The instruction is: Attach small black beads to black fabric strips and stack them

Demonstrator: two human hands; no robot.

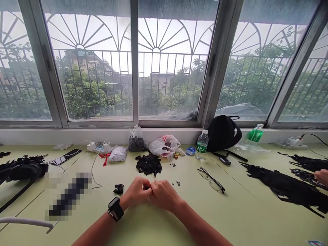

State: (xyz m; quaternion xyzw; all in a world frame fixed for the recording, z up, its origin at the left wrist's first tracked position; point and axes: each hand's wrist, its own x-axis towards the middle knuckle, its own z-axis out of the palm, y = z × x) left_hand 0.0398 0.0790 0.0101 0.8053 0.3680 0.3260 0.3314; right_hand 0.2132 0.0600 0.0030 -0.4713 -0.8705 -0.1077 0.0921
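In the head view, the left hand and the right hand are together at the bottom middle, above the pale green table. Their fingers are closed, but I cannot tell if they hold anything. One black scrap lies just left of them. One heap of black scraps lies above them. A few small round studs lie just to the right. Farther up stand two water bottles. One pair of glasses lies right of the studs. At the right edge, another person's hand is beside a long piece of black cloth.
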